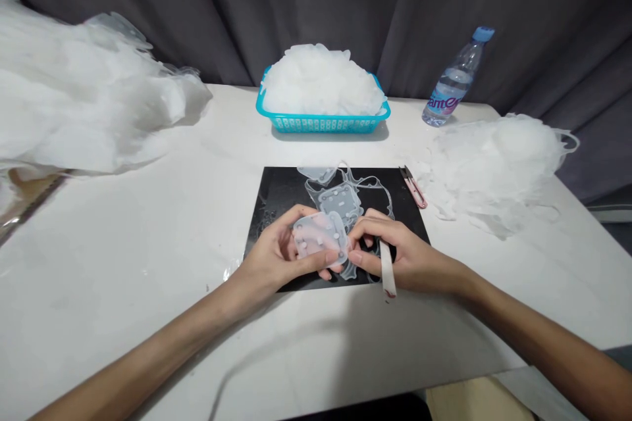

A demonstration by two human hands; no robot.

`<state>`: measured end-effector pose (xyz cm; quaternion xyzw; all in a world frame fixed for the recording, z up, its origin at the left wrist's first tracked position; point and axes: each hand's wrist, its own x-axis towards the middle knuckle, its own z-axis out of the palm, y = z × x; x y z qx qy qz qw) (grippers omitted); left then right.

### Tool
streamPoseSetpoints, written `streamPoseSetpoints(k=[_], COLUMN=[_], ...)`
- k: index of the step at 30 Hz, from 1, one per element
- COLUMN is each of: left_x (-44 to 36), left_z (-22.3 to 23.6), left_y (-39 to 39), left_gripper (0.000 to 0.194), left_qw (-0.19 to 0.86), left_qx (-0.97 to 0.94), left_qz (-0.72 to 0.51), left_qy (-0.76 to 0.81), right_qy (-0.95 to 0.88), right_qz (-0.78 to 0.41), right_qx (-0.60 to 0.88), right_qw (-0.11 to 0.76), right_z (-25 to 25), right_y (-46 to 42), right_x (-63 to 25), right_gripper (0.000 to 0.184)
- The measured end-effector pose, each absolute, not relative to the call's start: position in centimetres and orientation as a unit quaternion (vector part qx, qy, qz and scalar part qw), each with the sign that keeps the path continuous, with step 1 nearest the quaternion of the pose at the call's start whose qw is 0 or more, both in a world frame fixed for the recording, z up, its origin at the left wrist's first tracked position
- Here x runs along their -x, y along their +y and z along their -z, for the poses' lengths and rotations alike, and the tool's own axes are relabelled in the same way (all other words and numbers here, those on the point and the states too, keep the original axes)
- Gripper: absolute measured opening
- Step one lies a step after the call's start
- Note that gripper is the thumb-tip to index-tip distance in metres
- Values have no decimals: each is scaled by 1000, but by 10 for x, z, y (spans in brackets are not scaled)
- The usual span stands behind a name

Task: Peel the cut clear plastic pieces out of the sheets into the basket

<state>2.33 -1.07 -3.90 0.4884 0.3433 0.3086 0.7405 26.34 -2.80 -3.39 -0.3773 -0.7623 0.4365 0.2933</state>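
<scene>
My left hand (276, 250) holds a translucent, rounded, silicone-like pad (318, 237) with small raised bumps, the thumb pressed on its lower right. Tucked in the palm of my right hand (388, 243) is a slim white tool (388, 270) with a reddish end; its working part is hidden. The right thumb and forefinger pinch at the pad's right edge. Beneath both hands lies a black mat (276, 191). On it, another translucent pad (340, 202) sits among thin, stringy clear trimmings (388, 194).
A blue basket (326, 123) heaped with translucent pieces stands at the back. Pink-handled thread snips (413, 187) lie at the mat's right edge. Beyond them are a pile of clear scraps (498, 164) and a water bottle (451, 89). A large heap of whitish sheets (89, 99) fills the left.
</scene>
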Motion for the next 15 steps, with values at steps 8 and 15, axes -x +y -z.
streamPoseSetpoints(k=[8,15], left_x=[-25,-22], left_z=[39,24], left_y=[-11,-23], left_gripper=[37,27], left_qw=[750,823], left_qx=[-489,-431], left_qz=[-293,-228], left_qy=[337,291], right_qy=[-777,-846], right_qz=[-412,-177], right_qx=[370,373], right_qw=[299,338], right_z=[36,51], right_y=[-31,-22], right_x=[-264,-261], right_gripper=[9,18])
